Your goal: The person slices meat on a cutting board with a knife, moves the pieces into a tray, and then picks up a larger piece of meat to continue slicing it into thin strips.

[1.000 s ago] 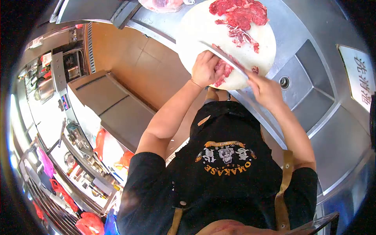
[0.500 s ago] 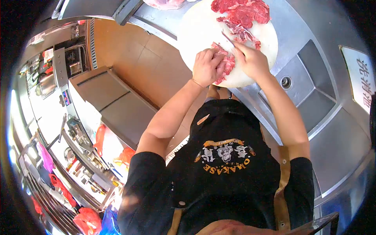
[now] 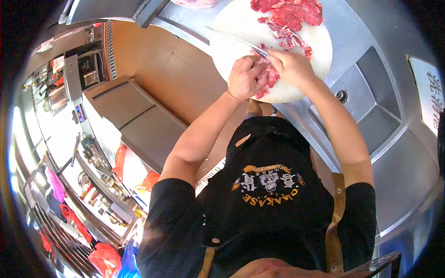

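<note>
A round white cutting board (image 3: 296, 88) lies at the top of the view with raw red meat on it. My right hand (image 3: 293, 69) is wrapped round the handle of a knife (image 3: 236, 39), whose blade points up and left over the board. With curled fingers, my left hand (image 3: 246, 78) holds down a small piece of meat (image 3: 269, 82) near the board's near edge. The knife crosses the far end of this piece, close to my left fingertips. Beyond my hands lie a marbled strip of meat (image 3: 288, 37) and a larger red slab (image 3: 296, 15).
A steel counter (image 3: 354, 34) carries the board, with a steel sink (image 3: 366, 99) to its right and a sign (image 3: 426, 92) beyond. More pale meat (image 3: 194, 3) sits at the top edge. At left are a steel cabinet (image 3: 139, 113), a tiled floor (image 3: 155, 60) and red bags (image 3: 105, 259).
My right hand has moved left, close to my left hand. The knife has swung from a steep angle to a flatter one across the small piece of meat. My left hand stays on the piece.
</note>
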Motion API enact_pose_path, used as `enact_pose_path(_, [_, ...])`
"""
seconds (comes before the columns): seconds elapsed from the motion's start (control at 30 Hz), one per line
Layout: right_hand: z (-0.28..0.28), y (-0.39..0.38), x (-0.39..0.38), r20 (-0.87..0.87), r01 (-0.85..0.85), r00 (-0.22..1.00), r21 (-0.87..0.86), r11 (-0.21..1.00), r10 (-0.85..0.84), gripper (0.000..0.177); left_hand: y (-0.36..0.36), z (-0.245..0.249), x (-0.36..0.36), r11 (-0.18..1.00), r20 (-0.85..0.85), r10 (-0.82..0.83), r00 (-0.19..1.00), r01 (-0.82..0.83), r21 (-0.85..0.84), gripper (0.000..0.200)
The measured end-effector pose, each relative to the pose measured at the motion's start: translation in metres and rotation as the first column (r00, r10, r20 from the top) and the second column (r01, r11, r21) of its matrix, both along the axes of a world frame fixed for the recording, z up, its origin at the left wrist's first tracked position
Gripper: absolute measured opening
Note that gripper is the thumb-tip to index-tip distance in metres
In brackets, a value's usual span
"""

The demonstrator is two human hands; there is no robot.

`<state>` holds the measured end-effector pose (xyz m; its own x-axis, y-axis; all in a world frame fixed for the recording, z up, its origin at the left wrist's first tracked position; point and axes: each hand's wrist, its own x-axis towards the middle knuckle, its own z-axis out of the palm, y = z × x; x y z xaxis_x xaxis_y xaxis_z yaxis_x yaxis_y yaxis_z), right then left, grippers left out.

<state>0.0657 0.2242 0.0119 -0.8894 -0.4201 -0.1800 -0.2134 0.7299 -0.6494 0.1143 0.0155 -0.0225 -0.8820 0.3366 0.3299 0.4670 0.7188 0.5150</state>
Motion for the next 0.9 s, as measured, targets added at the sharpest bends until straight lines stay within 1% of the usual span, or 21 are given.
enact_pose_path(0.03, [-0.006, -0.005, -0.012, -0.059, 0.035, 0.998, -0.030, 0.999, -0.036, 0.034, 0.002, 0.002, -0.001, 1.000, -0.044, -0.006, 0.999, 0.007, 0.020, 0.026])
enact_pose_path(0.07, [-0.009, -0.007, -0.017, -0.117, 0.066, 0.991, -0.059, 0.996, -0.073, 0.034, 0.003, 0.002, 0.001, 1.000, -0.042, 0.009, 0.999, -0.008, 0.025, 0.027])
enact_pose_path(0.17, [0.019, 0.029, 0.013, -0.050, 0.127, 0.991, -0.002, 0.992, -0.127, 0.034, 0.003, 0.007, 0.005, 0.999, -0.026, 0.042, 0.999, -0.042, 0.002, 0.027])
enact_pose_path(0.23, [0.026, 0.058, 0.057, -0.034, 0.044, 0.998, -0.005, 0.999, -0.045, 0.035, 0.001, 0.003, 0.003, 0.999, 0.025, 0.014, 1.000, -0.014, -0.030, 0.027])
enact_pose_path(0.27, [0.045, 0.066, 0.075, 0.018, 0.006, 1.000, 0.055, 0.998, -0.007, 0.035, 0.000, 0.002, 0.003, 0.999, 0.050, 0.007, 0.999, -0.005, -0.048, 0.027])
enact_pose_path(0.3, [0.062, 0.072, 0.085, 0.072, -0.037, 0.997, 0.110, 0.993, 0.029, 0.036, 0.001, 0.003, 0.001, 1.000, 0.025, 0.005, 1.000, -0.004, -0.029, 0.027])
enact_pose_path(0.4, [0.077, 0.076, 0.094, 0.136, -0.017, 0.991, 0.081, 0.997, 0.006, 0.036, 0.002, 0.007, -0.004, 1.000, -0.028, -0.014, 0.999, 0.014, 0.005, 0.026])
enact_pose_path(0.47, [0.058, 0.054, 0.077, 0.119, -0.015, 0.993, 0.129, 0.992, 0.000, 0.036, 0.001, 0.001, -0.004, 1.000, -0.035, -0.017, 0.999, 0.017, 0.006, 0.026])
enact_pose_path(0.5, [0.044, 0.039, 0.064, 0.109, -0.019, 0.994, 0.148, 0.989, 0.003, 0.035, 0.001, 0.001, -0.002, 1.000, -0.008, -0.010, 1.000, 0.011, 0.012, 0.026])
enact_pose_path(0.57, [0.000, 0.018, 0.032, 0.029, -0.032, 0.999, -0.035, 0.999, 0.033, 0.036, 0.000, 0.005, -0.001, 1.000, 0.040, -0.008, 0.999, 0.007, 0.019, 0.026])
enact_pose_path(0.6, [-0.004, 0.009, 0.013, 0.012, 0.001, 1.000, -0.019, 1.000, -0.001, 0.036, 0.001, 0.001, -0.002, 0.999, -0.004, -0.011, 1.000, 0.011, 0.053, 0.026])
enact_pose_path(0.67, [0.004, 0.000, -0.007, -0.009, 0.076, 0.997, 0.021, 0.997, -0.076, 0.036, 0.002, 0.000, 0.004, 1.000, -0.052, 0.004, 0.999, -0.004, 0.016, 0.026])
enact_pose_path(0.7, [0.007, 0.005, -0.007, -0.031, 0.111, 0.993, -0.019, 0.994, -0.111, 0.036, 0.002, 0.000, 0.002, 1.000, -0.084, 0.015, 0.996, -0.014, 0.003, 0.026])
enact_pose_path(0.77, [0.013, 0.030, 0.006, -0.065, 0.174, 0.981, -0.099, 0.980, -0.181, 0.036, 0.004, 0.003, 0.002, 0.999, -0.091, 0.041, 0.995, -0.042, -0.008, 0.026])
enact_pose_path(0.8, [0.010, 0.048, 0.023, -0.054, 0.098, 0.994, -0.039, 0.994, -0.100, 0.036, 0.004, 0.003, 0.004, 0.998, -0.089, 0.052, 0.995, -0.054, -0.012, 0.025])
enact_pose_path(0.87, [0.039, 0.067, 0.066, -0.011, 0.014, 1.000, 0.002, 1.000, -0.014, 0.037, 0.001, -0.007, 0.003, 1.000, -0.058, 0.018, 0.998, -0.020, -0.020, 0.024])
enact_pose_path(0.9, [0.058, 0.071, 0.080, 0.034, -0.002, 0.999, 0.040, 0.999, 0.001, 0.037, 0.000, -0.010, 0.002, 1.000, -0.043, 0.006, 0.999, -0.007, -0.026, 0.024])
